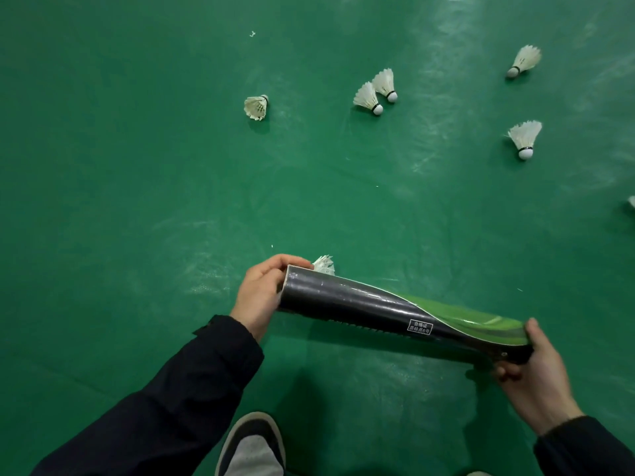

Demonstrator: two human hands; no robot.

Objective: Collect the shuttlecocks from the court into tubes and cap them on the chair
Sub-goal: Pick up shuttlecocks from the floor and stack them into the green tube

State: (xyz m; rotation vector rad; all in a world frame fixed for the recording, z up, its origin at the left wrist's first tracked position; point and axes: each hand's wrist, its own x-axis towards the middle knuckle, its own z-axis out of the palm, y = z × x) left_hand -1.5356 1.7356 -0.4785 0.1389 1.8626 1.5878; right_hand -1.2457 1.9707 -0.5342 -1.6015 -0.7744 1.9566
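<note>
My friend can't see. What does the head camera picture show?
Two hands hold a black-and-green tube sideways above a green court floor: the left hand at its open end, the right hand gripping the other end. Five shuttlecocks, like this one, lie scattered beyond.

Open green floor across the left and centre. Obstacles: one shuttlecock upper centre; touching pair beside it; two more well apart at right. Tube spans the near foreground; shoe below.
</note>
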